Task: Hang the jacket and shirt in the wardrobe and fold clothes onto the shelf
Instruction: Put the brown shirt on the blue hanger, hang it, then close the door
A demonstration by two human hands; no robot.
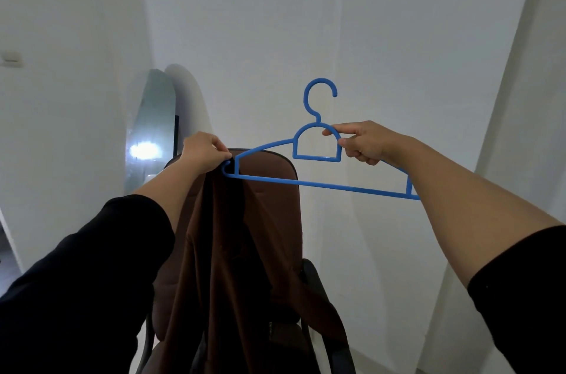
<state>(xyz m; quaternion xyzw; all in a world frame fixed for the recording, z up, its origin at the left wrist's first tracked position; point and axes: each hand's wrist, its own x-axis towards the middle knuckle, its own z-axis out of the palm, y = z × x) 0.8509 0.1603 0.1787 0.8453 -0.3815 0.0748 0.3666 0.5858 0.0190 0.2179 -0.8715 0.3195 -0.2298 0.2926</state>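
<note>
Blue plastic hanger (318, 159) held level; brown jacket (232, 251) draped from its left end.

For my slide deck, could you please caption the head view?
Right hand holds a blue hanger while the left hand pinches a brown garment onto its end.

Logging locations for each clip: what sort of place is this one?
Probably a room at home, perhaps a bedroom: plain white walls, a mirror leaning in the corner, and a brown padded chair behind the hanger and garment.
</note>
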